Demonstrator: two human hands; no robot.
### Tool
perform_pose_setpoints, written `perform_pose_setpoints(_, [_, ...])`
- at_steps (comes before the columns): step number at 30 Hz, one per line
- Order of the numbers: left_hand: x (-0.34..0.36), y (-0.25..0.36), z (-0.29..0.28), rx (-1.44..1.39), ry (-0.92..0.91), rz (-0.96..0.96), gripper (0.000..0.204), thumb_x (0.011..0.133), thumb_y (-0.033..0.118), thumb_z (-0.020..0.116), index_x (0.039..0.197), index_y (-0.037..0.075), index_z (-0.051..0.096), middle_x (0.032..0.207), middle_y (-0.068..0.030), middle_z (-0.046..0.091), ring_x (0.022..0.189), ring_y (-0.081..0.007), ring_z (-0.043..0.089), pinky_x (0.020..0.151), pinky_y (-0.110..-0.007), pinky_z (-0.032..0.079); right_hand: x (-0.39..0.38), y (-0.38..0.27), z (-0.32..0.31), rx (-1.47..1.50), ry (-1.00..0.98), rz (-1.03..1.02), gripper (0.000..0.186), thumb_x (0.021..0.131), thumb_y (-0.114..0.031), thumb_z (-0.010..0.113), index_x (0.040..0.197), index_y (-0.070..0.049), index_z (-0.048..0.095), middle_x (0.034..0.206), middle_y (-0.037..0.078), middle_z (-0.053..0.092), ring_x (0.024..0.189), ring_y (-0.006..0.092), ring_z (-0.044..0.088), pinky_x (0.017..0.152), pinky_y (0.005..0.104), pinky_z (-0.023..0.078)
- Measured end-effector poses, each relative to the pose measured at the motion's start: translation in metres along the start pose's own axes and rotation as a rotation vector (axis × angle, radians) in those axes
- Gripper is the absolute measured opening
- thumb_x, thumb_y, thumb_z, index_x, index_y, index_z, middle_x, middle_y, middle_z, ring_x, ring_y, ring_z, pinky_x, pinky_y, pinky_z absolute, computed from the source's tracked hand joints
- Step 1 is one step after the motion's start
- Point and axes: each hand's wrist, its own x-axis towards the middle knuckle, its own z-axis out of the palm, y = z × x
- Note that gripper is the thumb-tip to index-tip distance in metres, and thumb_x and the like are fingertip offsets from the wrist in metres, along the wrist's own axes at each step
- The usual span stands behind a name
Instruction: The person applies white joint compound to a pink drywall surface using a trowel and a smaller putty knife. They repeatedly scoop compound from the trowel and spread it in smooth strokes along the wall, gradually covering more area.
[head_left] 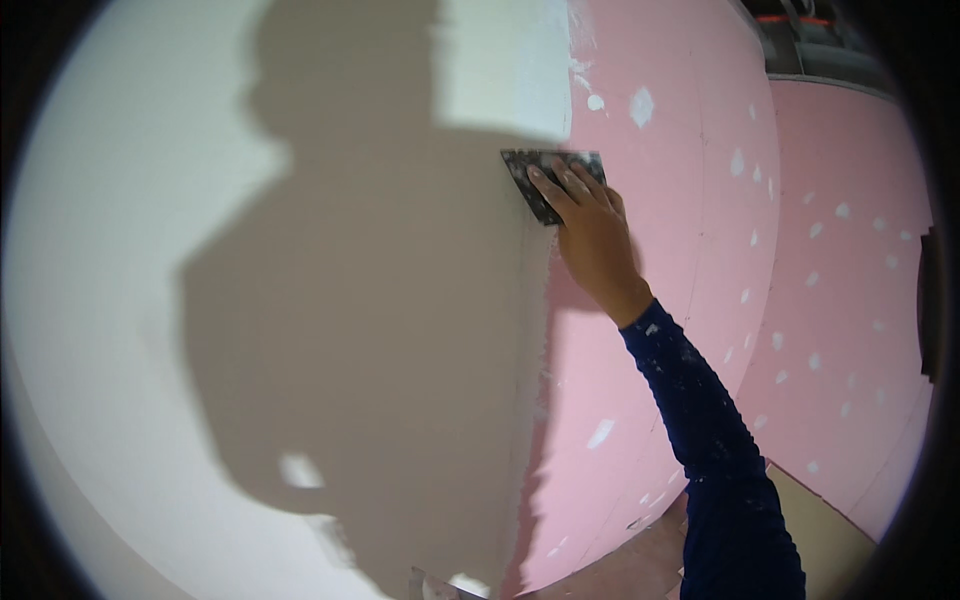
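Observation:
My right hand point(590, 225), in a dark blue sleeve spotted with white, grips a broad putty knife point(535, 190). Its dark, smeared blade lies against the wall, my fingers spread over its back. The blade sits where the white-coated part of the wall point(500, 70) meets pink board point(670, 210). Along that seam, the coating has a ragged edge below the hand. A sharp-cornered flat piece with a white lump point(468, 583) beside it shows at the bottom edge; I cannot make out what it is. My left hand is out of the picture.
My shadow point(370, 300) falls across the white part of the wall. White filler spots point(641, 106) dot the pink board. Another pink wall point(840, 260) stands to the right, with dark structure point(830, 45) above it. The floor point(630, 565) shows at lower right.

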Motion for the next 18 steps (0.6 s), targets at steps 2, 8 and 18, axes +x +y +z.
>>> perform_pose_setpoints(2, [0.011,0.010,-0.009,0.118,-0.014,-0.081,0.049,0.100,0.042,0.061,0.132,0.004,0.063,0.105,-0.0046,0.069,0.088,-0.0172,0.061,0.074,-0.034,0.049,0.012,0.006,-0.004,0.052,0.018,0.007,0.063,0.089,0.001,0.057,0.149,-0.020,0.053,0.153,0.016,0.051,0.140,0.0350,0.046,0.114,0.0517,0.034])
perform_pose_setpoints(8, [0.019,0.009,0.022,0.077,0.024,-0.087,0.049,0.097,0.040,0.064,0.132,0.006,0.063,0.100,-0.0044,0.068,0.086,-0.0173,0.059,0.070,-0.035,0.047,0.120,0.062,-0.026,0.065,0.197,-0.066,0.057,0.090,0.000,0.051,0.145,-0.015,0.056,0.136,0.021,0.062,0.127,0.0427,0.054,0.106,0.0551,0.042])
perform_pose_setpoints(18, [0.021,-0.014,0.042,0.066,0.070,-0.055,0.044,0.096,0.023,0.066,0.136,0.005,0.059,0.091,-0.0032,0.066,0.074,-0.0144,0.057,0.059,-0.029,0.046,0.170,0.075,-0.032,-0.092,0.056,-0.141,0.060,0.092,0.000,0.049,0.145,-0.027,0.058,0.146,0.008,0.059,0.130,0.0373,0.056,0.107,0.0662,0.038])
